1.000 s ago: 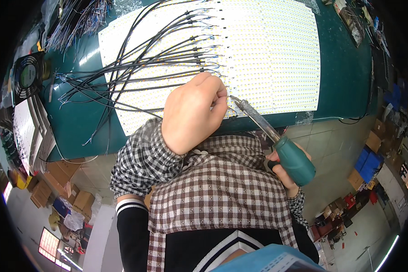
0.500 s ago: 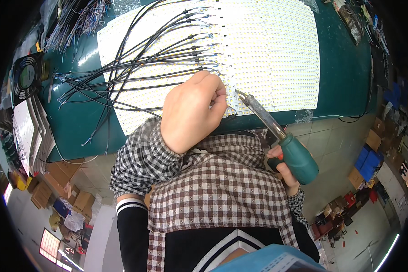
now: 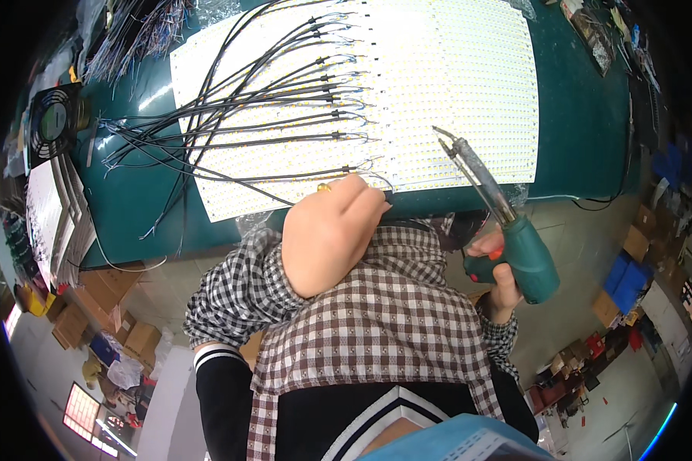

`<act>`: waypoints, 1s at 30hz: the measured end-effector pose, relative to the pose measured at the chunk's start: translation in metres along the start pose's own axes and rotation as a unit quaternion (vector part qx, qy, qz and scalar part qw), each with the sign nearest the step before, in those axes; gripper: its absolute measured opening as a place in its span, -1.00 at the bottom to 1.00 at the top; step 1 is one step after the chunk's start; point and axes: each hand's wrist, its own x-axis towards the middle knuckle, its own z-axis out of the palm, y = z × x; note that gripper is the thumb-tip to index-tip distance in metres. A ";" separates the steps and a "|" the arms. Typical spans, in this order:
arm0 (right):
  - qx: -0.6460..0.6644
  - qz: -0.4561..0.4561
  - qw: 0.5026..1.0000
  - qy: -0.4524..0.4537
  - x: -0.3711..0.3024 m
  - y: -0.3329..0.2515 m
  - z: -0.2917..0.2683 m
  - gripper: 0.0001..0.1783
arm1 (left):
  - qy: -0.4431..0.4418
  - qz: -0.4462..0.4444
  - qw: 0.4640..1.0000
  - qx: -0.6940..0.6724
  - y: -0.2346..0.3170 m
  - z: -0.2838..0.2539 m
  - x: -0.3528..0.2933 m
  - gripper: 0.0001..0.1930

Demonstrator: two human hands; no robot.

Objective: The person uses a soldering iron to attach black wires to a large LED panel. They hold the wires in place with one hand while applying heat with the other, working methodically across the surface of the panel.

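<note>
My left hand (image 3: 331,234) is closed at the near edge of the white LED panel (image 3: 469,92), its fingertips pinched around the end of a black cable (image 3: 387,197); the grip is partly hidden by the hand. A thin wire curves up from there onto the panel. Several black cables (image 3: 246,138) lie across the panel's left half, their thin wire ends along its middle column. My right hand (image 3: 500,280) grips a soldering gun (image 3: 532,261) with a green handle. Its metal tip points up and left, over the panel's right half.
The panel lies on a green table (image 3: 584,123). Along the left side are a small black fan (image 3: 52,123), a stack of white sheets (image 3: 54,215) and a bundle of loose wires (image 3: 134,34). Cardboard boxes (image 3: 138,342) stand on the floor.
My left hand has drawn back toward the table's near edge, uncovering cable ends on the panel. The soldering gun has swung right, its tip away from the wire column.
</note>
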 end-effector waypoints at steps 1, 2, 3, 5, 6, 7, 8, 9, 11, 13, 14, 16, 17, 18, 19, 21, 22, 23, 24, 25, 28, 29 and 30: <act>-0.005 0.006 1.000 -0.001 0.001 -0.002 -0.001 -0.28 | 0.011 0.020 1.000 0.011 0.000 0.002 -0.002 -0.75; -0.009 0.011 1.000 -0.002 0.002 -0.002 -0.003 -0.25 | 0.007 0.036 0.999 0.031 -0.003 0.004 -0.005 -0.74; -0.008 0.007 1.000 0.002 0.001 -0.001 -0.003 -0.23 | 0.011 0.042 0.998 0.037 -0.007 0.004 -0.007 -0.74; -0.006 0.001 1.000 0.009 -0.002 0.000 -0.004 -0.20 | 0.020 0.054 0.997 0.048 -0.012 0.001 -0.010 -0.74; -0.004 -0.002 1.000 0.010 -0.002 0.002 -0.004 -0.20 | 0.029 0.053 0.997 0.055 -0.012 -0.005 -0.011 -0.75; -0.003 -0.002 1.000 0.010 -0.002 0.002 -0.004 -0.20 | 0.035 0.052 0.996 0.061 -0.012 -0.009 -0.010 -0.76; -0.004 -0.005 1.000 0.010 -0.001 0.002 -0.004 -0.21 | 0.041 0.050 0.996 0.067 -0.012 -0.013 -0.010 -0.76; -0.004 -0.006 1.000 0.010 -0.001 0.001 -0.003 -0.21 | 0.047 0.049 0.995 0.073 -0.011 -0.017 -0.008 -0.76; -0.008 -0.012 1.000 0.012 0.000 0.000 -0.002 -0.22 | 0.041 0.012 0.997 0.058 -0.007 -0.024 -0.008 -0.80; -0.010 -0.016 1.000 0.009 0.000 0.001 -0.003 -0.22 | 0.031 -0.035 0.999 0.014 -0.005 -0.027 -0.007 -0.83; -0.009 -0.017 1.000 0.007 0.000 0.000 -0.004 -0.23 | 0.010 -0.090 0.996 -0.027 0.000 -0.029 -0.006 -0.86; -0.009 -0.015 1.000 0.006 0.001 -0.002 -0.002 -0.26 | 0.010 -0.102 0.993 -0.055 0.005 -0.027 -0.001 -0.87; -0.009 -0.014 1.000 0.009 0.001 -0.004 -0.001 -0.27 | 0.009 -0.106 0.992 -0.071 0.005 -0.025 0.003 -0.87; -0.009 -0.015 1.000 0.008 0.000 -0.003 -0.002 -0.27 | 0.026 -0.097 0.992 -0.075 0.003 -0.020 0.003 -0.84; -0.010 -0.017 1.000 0.006 0.000 -0.001 -0.003 -0.27 | 0.012 -0.117 0.991 -0.068 0.005 -0.020 0.005 -0.84; -0.011 -0.015 1.000 0.010 -0.001 -0.002 -0.002 -0.26 | -0.016 -0.161 0.985 -0.053 0.011 -0.022 0.010 -0.84; -0.012 -0.014 1.000 0.016 0.000 -0.003 -0.001 -0.25 | -0.012 -0.156 0.986 -0.064 0.010 -0.021 0.010 -0.84; -0.013 -0.013 1.000 0.023 0.000 -0.005 0.000 -0.24 | -0.008 -0.150 0.986 -0.076 0.009 -0.018 0.010 -0.83; -0.014 -0.014 1.000 0.020 0.000 -0.004 0.000 -0.23 | -0.005 -0.144 0.986 -0.087 0.007 -0.015 0.010 -0.83; -0.016 -0.015 1.000 0.017 0.001 -0.004 -0.001 -0.21 | 0.011 -0.124 0.990 -0.064 0.006 -0.012 0.008 -0.83; -0.013 -0.018 1.000 0.013 0.001 -0.002 -0.002 -0.18 | 0.053 -0.083 0.995 -0.015 0.006 -0.006 0.003 -0.83; -0.011 -0.018 1.000 0.013 0.001 -0.002 -0.002 -0.18 | 0.063 -0.084 0.994 -0.011 0.009 -0.004 0.001 -0.83; -0.012 -0.015 1.000 0.012 0.001 -0.002 -0.002 -0.17 | 0.072 -0.085 0.994 -0.008 0.010 -0.004 0.000 -0.83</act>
